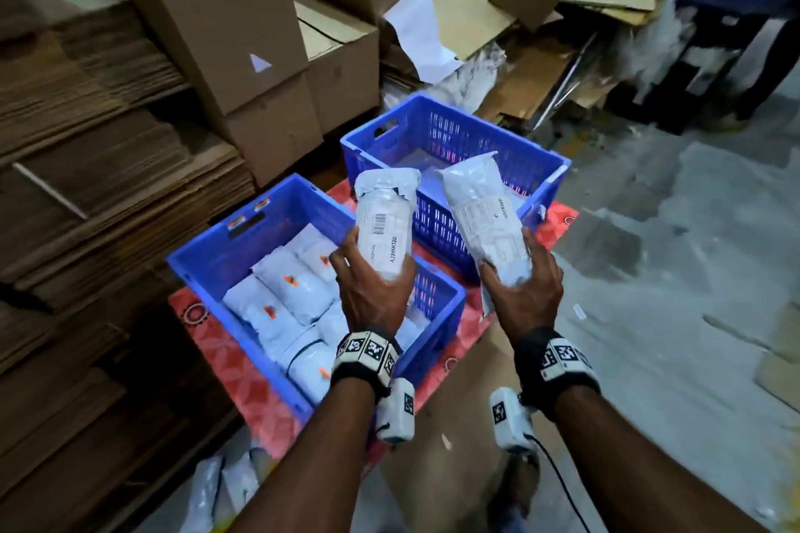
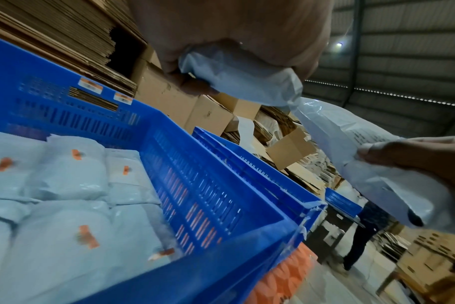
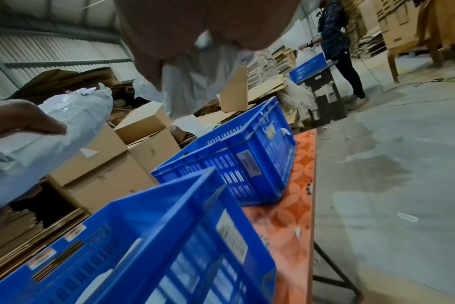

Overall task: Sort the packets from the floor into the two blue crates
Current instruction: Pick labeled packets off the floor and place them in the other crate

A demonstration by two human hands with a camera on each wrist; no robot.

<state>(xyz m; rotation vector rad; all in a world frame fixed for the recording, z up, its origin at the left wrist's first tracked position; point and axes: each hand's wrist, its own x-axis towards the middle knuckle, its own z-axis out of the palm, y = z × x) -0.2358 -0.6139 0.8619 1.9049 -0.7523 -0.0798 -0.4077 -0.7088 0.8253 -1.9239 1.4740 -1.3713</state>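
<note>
Overhead, crinkled plastic packets, slatted crates.

Left packet: held in the left hand; its white label carries a barcode and the word "DELHIVERY", with smaller print below it too small to read.
Right packet: held in the right hand; "amazon" printed along its 3 o'clock edge, label text unreadable.
Crate stickers: barcodes only, blurred.

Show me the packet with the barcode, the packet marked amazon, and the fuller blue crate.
barcode packet (image 1: pixel 385 225), head view, on its white label.
amazon packet (image 1: pixel 487 214), head view, on its printed face.
fuller blue crate (image 1: pixel 208 255), head view, on its far-left wall.
</note>
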